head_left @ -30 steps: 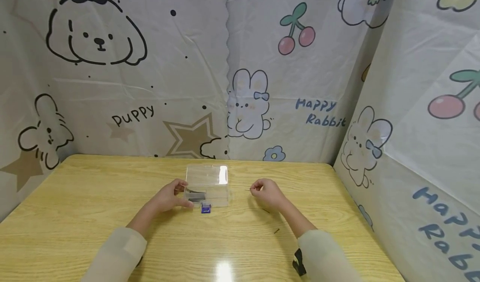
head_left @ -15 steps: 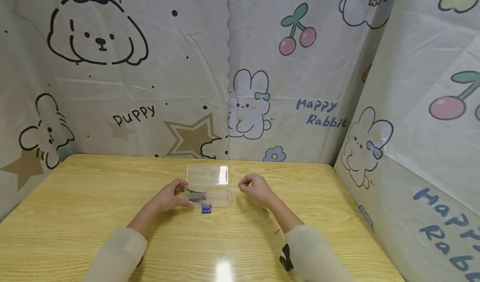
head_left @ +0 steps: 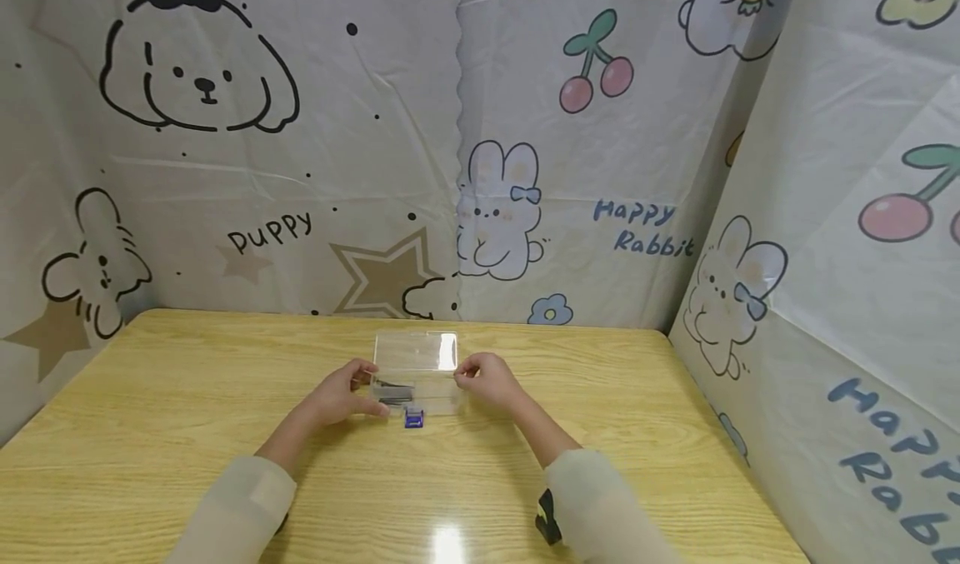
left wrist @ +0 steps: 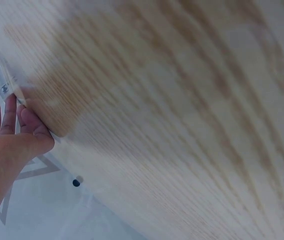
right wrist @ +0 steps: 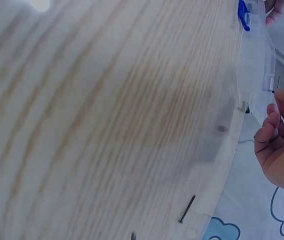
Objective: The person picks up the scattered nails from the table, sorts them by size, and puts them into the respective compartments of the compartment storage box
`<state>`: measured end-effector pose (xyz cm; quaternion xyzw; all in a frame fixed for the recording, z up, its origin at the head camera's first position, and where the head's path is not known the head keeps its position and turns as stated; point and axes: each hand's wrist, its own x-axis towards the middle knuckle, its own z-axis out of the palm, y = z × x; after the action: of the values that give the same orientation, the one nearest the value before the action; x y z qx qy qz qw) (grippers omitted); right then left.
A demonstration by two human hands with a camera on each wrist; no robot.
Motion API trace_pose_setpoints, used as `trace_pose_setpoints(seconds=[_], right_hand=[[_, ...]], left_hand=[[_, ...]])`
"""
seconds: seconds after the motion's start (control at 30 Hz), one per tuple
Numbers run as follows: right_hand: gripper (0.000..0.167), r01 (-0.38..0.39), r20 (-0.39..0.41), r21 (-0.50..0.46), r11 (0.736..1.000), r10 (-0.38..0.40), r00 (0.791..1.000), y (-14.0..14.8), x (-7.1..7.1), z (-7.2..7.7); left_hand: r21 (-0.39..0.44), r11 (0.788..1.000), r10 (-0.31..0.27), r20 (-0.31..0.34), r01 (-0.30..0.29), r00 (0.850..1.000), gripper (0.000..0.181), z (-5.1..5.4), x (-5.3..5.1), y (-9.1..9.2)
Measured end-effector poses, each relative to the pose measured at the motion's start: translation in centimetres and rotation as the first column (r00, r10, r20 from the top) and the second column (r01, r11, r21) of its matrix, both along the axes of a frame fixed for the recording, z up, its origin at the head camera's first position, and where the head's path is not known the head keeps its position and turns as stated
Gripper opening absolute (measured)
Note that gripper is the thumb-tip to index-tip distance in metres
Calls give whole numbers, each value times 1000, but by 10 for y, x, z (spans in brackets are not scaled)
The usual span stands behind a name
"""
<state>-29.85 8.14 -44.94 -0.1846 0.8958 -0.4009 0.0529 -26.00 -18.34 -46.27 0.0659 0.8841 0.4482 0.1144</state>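
Note:
A clear plastic box (head_left: 437, 406) with its lid (head_left: 408, 351) raised stands near the back of the table. Dark nails lie in its left part, and a blue latch (head_left: 414, 419) hangs at its front. My left hand (head_left: 335, 396) holds the box's left side, thumb at the front corner and fingers farther back. At the right side, my right hand (head_left: 491, 379) pinches a thin nail (right wrist: 278, 82) between thumb and fingertips, close to the box's edge. In the right wrist view another nail (right wrist: 187, 209) lies loose on the wood.
The wooden table (head_left: 360, 497) ends at a printed cloth (head_left: 375, 172) behind, with another cloth side on the right (head_left: 847, 314). A second small dark piece (right wrist: 133, 236) shows at the bottom of the right wrist view.
My right hand has moved left with the nail, from apart on the table's right to the box's right edge. My left hand and the box stay in place.

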Motion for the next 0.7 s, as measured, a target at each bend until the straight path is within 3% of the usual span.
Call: trace_pose_setpoints(seconds=[0.47, 0.7], right_hand=[[13, -41, 7, 20, 999, 41, 999, -22, -1, -7], [12, -26, 6, 30, 999, 26, 1000, -28, -1, -13]], left_hand=[[0, 1000, 22, 13, -22, 1000, 75, -3, -4, 0], [-5, 1000, 29, 17, -29, 999, 76, -3, -2, 0]])
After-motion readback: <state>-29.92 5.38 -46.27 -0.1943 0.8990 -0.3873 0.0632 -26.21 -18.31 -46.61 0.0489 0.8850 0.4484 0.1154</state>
